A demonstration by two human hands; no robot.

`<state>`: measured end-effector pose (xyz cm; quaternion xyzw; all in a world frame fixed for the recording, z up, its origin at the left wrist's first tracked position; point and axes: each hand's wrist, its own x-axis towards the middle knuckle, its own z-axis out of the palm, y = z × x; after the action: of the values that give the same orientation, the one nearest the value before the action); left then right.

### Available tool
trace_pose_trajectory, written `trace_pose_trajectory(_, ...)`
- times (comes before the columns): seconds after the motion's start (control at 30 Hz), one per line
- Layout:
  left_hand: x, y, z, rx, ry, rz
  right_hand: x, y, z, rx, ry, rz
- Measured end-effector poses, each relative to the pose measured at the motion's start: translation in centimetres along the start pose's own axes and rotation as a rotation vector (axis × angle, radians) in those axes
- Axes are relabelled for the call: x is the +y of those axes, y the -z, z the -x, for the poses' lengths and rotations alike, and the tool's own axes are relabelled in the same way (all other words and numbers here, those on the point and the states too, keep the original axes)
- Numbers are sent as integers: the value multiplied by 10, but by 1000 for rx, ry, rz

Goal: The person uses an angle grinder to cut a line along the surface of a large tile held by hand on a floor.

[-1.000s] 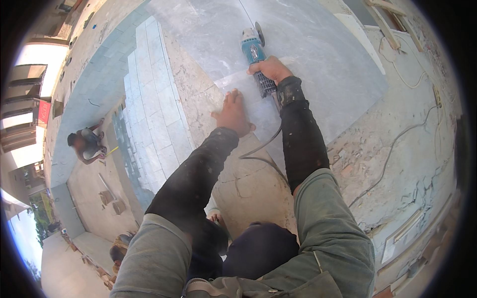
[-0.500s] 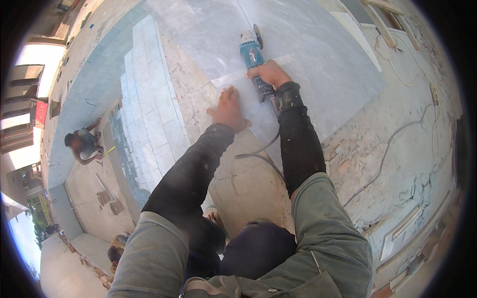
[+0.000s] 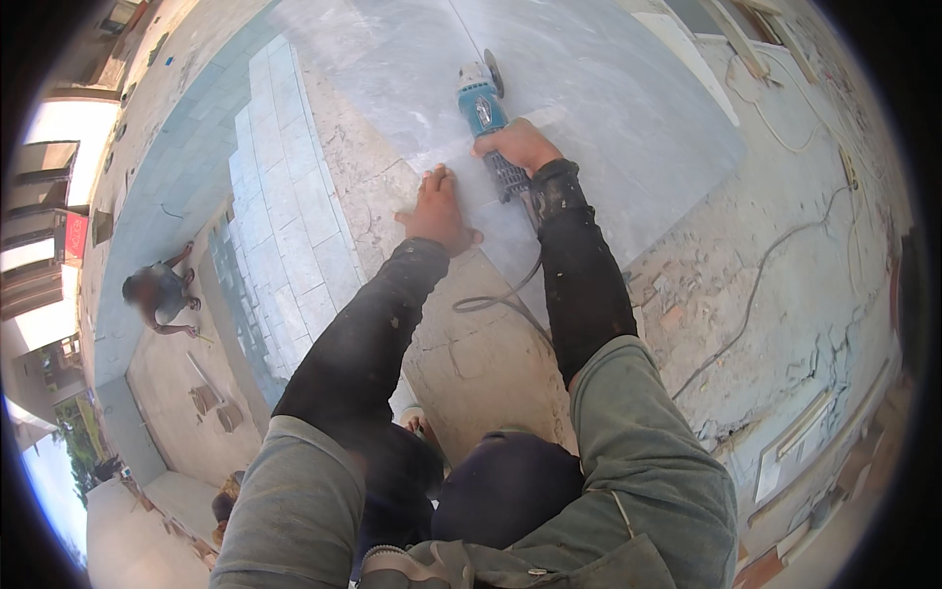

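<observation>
My right hand is wrapped around the rear body of a teal angle grinder. The grinder's thin disc stands on edge at the far end, over a large grey marble-look slab. A pale straight line runs across the slab ahead of the disc. To the left, my left hand lies with fingers spread at the slab's near-left edge, holding nothing. From the back of the grinder a grey power cord loops down beside my right forearm. Whether the disc spins cannot be told.
Pale blue-grey tiles cover a strip at left, past a rough concrete edge. A co-worker crouches on a lower level at far left; another person shows partly below. Broken rubble and a trailing cable lie at right.
The whole view has shifted slightly, with the grinder and both hands now a little further left in it. Both hands keep their holds. The co-worker at left has moved their arms.
</observation>
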<state>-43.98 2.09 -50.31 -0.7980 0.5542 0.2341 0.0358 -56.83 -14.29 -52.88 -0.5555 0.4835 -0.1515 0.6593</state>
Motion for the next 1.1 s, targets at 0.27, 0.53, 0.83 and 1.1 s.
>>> trace_pose_trajectory(0.27,-3,2,0,-51,29,-8,7,-3,11,19,56,11)
trace_pose_trajectory(0.53,2,2,1,5,-7,3,27,-5,24,20,27,-20)
trace_pose_trajectory(0.83,-2,-3,-1,3,-11,-19,22,-4,26,26,17,32)
trace_pose_trajectory(1.1,1,-1,2,-23,10,-27,18,-2,15,11,-29,-11)
